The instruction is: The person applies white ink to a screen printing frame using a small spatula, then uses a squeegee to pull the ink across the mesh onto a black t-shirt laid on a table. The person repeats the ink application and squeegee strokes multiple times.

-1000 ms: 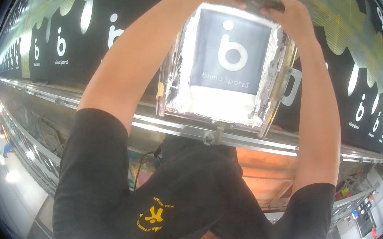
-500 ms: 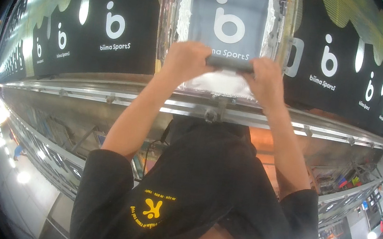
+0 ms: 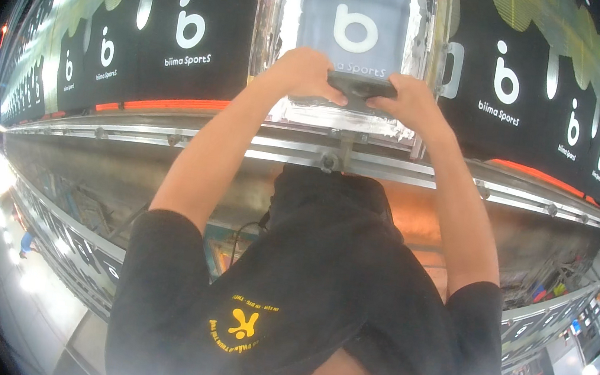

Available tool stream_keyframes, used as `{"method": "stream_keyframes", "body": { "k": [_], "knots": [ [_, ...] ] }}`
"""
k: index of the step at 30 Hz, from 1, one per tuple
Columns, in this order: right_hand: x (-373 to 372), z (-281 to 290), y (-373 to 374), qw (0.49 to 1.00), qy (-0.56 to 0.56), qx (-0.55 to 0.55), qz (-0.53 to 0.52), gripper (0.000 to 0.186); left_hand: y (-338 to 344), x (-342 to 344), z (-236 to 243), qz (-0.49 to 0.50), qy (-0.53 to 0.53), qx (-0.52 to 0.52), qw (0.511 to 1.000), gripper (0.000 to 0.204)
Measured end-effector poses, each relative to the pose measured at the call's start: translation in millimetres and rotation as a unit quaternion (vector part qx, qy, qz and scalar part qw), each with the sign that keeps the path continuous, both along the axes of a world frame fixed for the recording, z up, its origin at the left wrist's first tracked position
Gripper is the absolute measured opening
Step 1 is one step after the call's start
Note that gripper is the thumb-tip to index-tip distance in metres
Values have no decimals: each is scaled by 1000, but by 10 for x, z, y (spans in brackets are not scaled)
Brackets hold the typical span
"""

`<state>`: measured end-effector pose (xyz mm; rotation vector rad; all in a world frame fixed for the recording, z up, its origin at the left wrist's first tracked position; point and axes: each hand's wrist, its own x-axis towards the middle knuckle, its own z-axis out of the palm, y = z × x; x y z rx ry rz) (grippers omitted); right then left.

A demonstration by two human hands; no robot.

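My left hand (image 3: 303, 72) and my right hand (image 3: 411, 102) both grip a dark squeegee (image 3: 361, 85), one at each end. Their thumbs lie along its near side, pointing toward each other. Beneath it is a screen-printing frame (image 3: 439, 32), with its long sides running away from me. Through the frame's window (image 3: 319, 17) a grey area with a white rounded logo shows. White ink (image 3: 289, 17) is smeared thickly along the window's sides and thinly across the near end. The squeegee's lower edge is hidden from me.
Black printed panels (image 3: 217, 42) with white logos and yellow-green pattern lie in a row left and right of the frame. A metal rail (image 3: 245, 143) runs along the table's near edge, in front of my body. Other long tables (image 3: 92, 259) stand behind me.
The view has shifted, so frame and hands sit higher in the picture. My thumbs now show below the squeegee. White ink at the frame's near end looks thinner. Orange strips show along the panels' near edges.
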<state>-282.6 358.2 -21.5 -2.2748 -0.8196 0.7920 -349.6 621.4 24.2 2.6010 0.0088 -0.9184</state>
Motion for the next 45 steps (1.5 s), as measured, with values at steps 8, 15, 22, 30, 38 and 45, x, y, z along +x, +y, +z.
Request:
{"method": "stream_keyframes", "body": {
  "k": [8,15,22,30,38,45],
  "knots": [
    [762,133,35,913,-72,158,-369,54,724,959,295,-45,-116,3,992,68],
    [1023,-628,7,851,7,114,-513,49,1447,2037,74,-62,-252,25,965,60],
    [858,-91,315,817,223,154,-509,48,1341,1410,-87,-15,-297,41,954,49],
    [616,237,34,820,190,210,-498,41,265,-1289,-168,-10,-361,-18,932,51],
    [-36,685,323,794,70,279,-535,38,214,-2332,612,32,-372,-32,927,52],
    [-721,113,2411,813,66,291,-501,27,2436,-2657,563,33,-332,-16,943,43]
  ]
}}
